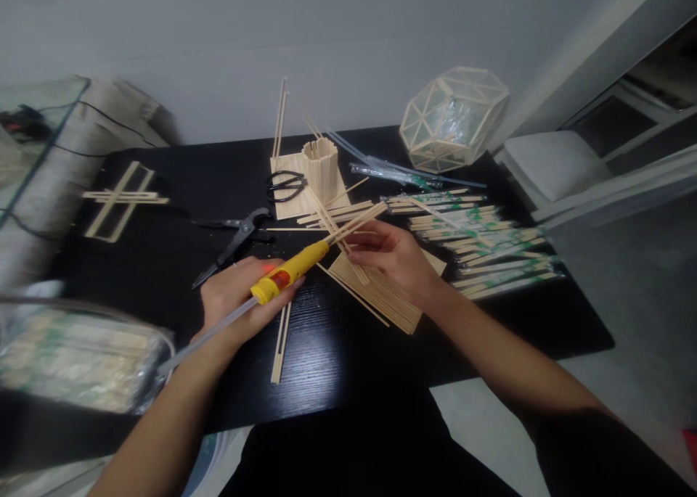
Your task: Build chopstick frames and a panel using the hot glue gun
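Note:
My left hand is closed around a yellow hot glue gun, with a long translucent glue stick trailing from its back end. The gun's tip points at a crossed frame of bamboo chopsticks. My right hand grips this frame between thumb and fingers, its sticks crossing in an X. Below the right hand lies a flat panel of chopsticks joined side by side. A pair of loose chopsticks sits under my left hand, near the table's front.
On the black table are pliers, black-handled scissors, a chopstick cup on a square base, another crossed frame, and wrapped chopsticks. A geometric lantern-like frame stands back right. A chopstick bundle lies left.

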`<state>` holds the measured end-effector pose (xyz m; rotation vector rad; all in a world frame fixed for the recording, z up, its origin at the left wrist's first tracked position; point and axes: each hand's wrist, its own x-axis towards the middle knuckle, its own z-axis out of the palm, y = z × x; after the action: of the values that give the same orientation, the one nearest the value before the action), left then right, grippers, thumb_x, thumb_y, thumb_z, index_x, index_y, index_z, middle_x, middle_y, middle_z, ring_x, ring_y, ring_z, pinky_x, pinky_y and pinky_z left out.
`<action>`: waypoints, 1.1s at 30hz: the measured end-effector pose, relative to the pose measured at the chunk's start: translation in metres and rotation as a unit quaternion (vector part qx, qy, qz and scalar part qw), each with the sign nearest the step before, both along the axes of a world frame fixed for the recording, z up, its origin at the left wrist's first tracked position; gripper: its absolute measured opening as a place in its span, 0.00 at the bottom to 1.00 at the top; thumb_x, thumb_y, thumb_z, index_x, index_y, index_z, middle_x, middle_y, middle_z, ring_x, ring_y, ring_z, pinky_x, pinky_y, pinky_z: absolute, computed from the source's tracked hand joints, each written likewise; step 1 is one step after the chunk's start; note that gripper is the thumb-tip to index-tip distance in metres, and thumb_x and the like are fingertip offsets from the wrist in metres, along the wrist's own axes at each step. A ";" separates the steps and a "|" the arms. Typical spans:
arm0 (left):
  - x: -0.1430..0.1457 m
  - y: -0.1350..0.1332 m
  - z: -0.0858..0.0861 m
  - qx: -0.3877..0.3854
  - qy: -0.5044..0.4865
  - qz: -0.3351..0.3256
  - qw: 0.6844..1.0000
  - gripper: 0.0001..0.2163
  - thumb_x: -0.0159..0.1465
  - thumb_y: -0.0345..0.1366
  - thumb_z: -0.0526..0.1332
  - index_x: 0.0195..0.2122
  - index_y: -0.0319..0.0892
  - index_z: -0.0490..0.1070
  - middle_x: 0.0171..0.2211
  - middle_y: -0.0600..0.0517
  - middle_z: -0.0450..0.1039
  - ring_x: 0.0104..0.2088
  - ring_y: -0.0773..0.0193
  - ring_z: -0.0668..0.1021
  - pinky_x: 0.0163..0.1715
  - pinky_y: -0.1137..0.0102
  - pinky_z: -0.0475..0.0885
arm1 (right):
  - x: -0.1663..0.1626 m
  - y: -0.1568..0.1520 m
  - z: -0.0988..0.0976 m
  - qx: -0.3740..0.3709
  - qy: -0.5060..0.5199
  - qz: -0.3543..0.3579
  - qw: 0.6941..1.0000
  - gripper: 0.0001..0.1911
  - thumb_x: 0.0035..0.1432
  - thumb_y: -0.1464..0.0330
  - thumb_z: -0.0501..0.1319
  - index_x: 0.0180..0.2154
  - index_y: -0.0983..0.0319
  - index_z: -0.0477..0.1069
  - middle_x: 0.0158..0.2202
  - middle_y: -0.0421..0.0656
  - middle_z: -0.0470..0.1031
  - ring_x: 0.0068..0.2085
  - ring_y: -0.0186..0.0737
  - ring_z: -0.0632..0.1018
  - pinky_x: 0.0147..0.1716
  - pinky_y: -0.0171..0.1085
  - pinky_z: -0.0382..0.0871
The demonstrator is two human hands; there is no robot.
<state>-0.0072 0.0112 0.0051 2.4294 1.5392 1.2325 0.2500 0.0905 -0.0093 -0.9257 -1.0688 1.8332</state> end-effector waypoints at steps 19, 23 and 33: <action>-0.002 0.002 -0.005 0.009 -0.024 0.018 1.000 0.07 0.67 0.41 0.71 0.38 0.44 0.82 0.31 0.52 0.84 0.27 0.63 0.82 0.26 0.69 0.76 | 0.000 0.000 0.001 -0.005 -0.003 0.006 1.000 0.23 0.44 0.74 0.79 0.44 0.55 0.83 0.43 0.39 0.86 0.49 0.43 0.85 0.61 0.49 0.77; -0.005 0.002 -0.009 0.009 -0.074 0.047 0.996 0.08 0.66 0.43 0.72 0.35 0.45 0.80 0.27 0.55 0.81 0.24 0.66 0.81 0.24 0.70 0.74 | 0.001 0.000 0.002 -0.007 -0.010 0.001 1.000 0.23 0.45 0.74 0.78 0.45 0.55 0.83 0.44 0.39 0.86 0.50 0.44 0.85 0.62 0.51 0.76; -0.010 0.003 -0.011 -0.013 -0.063 0.037 0.997 0.12 0.68 0.44 0.70 0.30 0.46 0.76 0.24 0.56 0.76 0.21 0.67 0.77 0.20 0.69 0.69 | 0.003 0.002 -0.002 0.023 -0.031 -0.003 0.999 0.20 0.48 0.72 0.77 0.46 0.56 0.83 0.44 0.40 0.87 0.51 0.45 0.85 0.62 0.52 0.76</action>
<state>-0.0174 0.0144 -0.0063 2.2495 1.6126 1.3412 0.2528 0.0922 -0.0109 -0.9634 -1.1413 1.7780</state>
